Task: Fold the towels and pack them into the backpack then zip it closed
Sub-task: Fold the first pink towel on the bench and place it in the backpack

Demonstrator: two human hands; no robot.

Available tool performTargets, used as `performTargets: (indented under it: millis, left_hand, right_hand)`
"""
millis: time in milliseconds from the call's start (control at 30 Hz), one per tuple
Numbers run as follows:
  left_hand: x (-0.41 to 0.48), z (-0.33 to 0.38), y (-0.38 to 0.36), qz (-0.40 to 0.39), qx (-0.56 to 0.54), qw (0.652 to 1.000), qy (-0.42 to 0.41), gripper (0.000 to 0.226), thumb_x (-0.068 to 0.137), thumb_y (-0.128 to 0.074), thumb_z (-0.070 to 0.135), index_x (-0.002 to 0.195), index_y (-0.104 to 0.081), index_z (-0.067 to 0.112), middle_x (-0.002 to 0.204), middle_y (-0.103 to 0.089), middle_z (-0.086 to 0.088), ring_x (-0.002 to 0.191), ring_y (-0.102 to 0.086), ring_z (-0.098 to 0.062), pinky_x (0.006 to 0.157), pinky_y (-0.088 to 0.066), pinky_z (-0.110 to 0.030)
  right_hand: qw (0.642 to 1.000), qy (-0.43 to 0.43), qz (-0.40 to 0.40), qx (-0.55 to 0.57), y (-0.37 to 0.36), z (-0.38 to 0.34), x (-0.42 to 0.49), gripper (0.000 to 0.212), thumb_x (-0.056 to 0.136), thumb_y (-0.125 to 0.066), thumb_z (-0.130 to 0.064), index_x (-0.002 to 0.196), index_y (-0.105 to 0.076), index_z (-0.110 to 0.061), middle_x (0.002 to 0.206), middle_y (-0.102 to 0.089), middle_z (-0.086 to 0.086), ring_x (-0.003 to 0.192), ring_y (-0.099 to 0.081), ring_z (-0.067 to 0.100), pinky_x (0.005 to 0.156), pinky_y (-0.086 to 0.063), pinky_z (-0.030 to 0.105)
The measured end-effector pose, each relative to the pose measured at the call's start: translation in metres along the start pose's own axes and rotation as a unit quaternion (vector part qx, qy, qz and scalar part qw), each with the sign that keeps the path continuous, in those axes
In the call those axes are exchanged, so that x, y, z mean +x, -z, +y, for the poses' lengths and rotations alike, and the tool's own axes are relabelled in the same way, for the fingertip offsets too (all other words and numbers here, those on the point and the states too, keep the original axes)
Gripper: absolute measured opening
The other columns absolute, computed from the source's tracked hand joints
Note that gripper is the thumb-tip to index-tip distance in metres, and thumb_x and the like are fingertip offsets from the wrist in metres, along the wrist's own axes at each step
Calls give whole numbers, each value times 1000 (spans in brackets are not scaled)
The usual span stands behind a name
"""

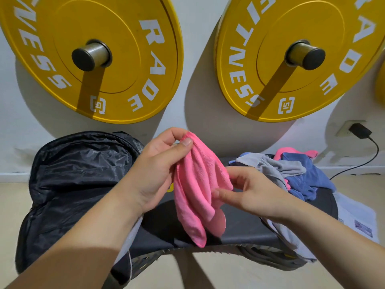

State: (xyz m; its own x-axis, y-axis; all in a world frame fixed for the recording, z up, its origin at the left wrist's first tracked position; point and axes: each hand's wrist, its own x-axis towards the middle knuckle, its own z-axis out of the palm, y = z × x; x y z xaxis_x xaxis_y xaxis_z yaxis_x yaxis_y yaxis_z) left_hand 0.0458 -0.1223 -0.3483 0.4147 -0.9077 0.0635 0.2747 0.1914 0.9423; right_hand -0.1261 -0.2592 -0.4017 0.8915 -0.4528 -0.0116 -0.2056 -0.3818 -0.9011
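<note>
A pink towel [195,190] hangs crumpled in the air over the black bench [239,228]. My left hand [154,170] pinches its top corner between thumb and fingers. My right hand [248,190] pinches the towel's right edge lower down. The black backpack [73,184] lies open on the left, its dark lining showing. A pile of grey, blue and pink towels [300,174] sits on the bench's right end.
Two yellow weight plates [100,59] [291,59] hang on pegs on the white wall behind. A black charger [359,131] is plugged into a wall socket at right, its cable trailing down. A white paper [358,217] lies on the floor at right.
</note>
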Motion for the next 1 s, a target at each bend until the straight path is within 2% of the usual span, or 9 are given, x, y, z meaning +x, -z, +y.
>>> performTargets:
  millis: [200, 367, 433, 500, 567, 700, 767, 867, 1000]
  left_hand:
    - [4, 9, 14, 46, 7, 997, -59, 1, 95, -60, 12, 95, -61, 12, 77, -69, 1, 72, -65, -8, 70, -54, -18]
    - [8, -4, 21, 107, 134, 983, -64, 6, 102, -58, 12, 101, -64, 11, 77, -67, -5, 73, -57, -18, 70, -46, -29]
    - [11, -11, 28, 132, 181, 972, -66, 9, 101, -61, 19, 102, -64, 11, 83, -63, -19, 77, -49, -24, 74, -38, -37]
    - [15, -15, 36, 155, 219, 961, -60, 8, 101, -60, 22, 99, -66, 16, 87, -67, -29, 76, -51, -24, 73, -39, -39]
    - [17, -20, 45, 173, 272, 945, -47, 9, 102, -59, 19, 97, -66, 17, 89, -73, -23, 74, -59, -22, 72, -45, -37]
    - [20, -27, 59, 222, 288, 931, -37, 12, 102, -57, 21, 95, -67, 19, 91, -73, -20, 76, -63, -23, 74, -48, -40]
    - [22, -26, 62, 251, 256, 933, -34, 13, 103, -56, 21, 96, -66, 19, 92, -72, -23, 74, -62, -23, 72, -48, -40]
    - [23, -25, 60, 252, 244, 935, -44, 14, 102, -56, 21, 93, -66, 22, 89, -71, -24, 74, -61, -23, 72, -49, -42]
    - [22, -27, 54, 237, 237, 941, -49, 14, 103, -56, 19, 93, -65, 21, 81, -69, -21, 72, -60, -22, 71, -47, -40]
  right_hand:
    - [996, -64, -8, -62, 7, 23, 0, 18, 82, -79, -18, 82, -60, -19, 81, -72, 7, 75, -67, 14, 74, -58, 42]
    - [978, -132, 13, -160, 12, 33, -1, 23, 75, -71, -9, 74, -51, -19, 66, -57, -9, 55, -50, 3, 56, -43, 21]
    - [977, -98, 58, -178, 13, 33, 0, 22, 69, -69, -11, 70, -49, -21, 68, -55, -5, 58, -49, 4, 57, -43, 21]
    - [980, -50, 103, -163, 14, 27, 2, 19, 63, -67, -8, 67, -50, -16, 69, -54, 6, 64, -52, 11, 61, -49, 33]
    - [989, -36, 95, -105, 15, 17, 2, 21, 63, -67, 4, 66, -50, -7, 64, -51, 14, 61, -50, 16, 58, -49, 45]
    - [997, -58, -3, -59, 17, 3, -6, 17, 75, -73, -2, 74, -57, -6, 63, -62, 0, 59, -56, 11, 58, -44, 26]
    - [988, -71, -37, -134, 18, 9, -7, 21, 87, -74, -17, 80, -54, -16, 69, -66, -4, 62, -57, 6, 59, -45, 22]
    - [956, -90, -35, -278, 20, 27, -8, 28, 89, -73, -35, 82, -48, -24, 69, -53, -12, 61, -45, 3, 59, -39, 20]
    - [989, -73, 39, -119, 19, 27, -6, 31, 82, -71, 1, 76, -50, -20, 61, -51, -20, 58, -45, 0, 58, -38, 16]
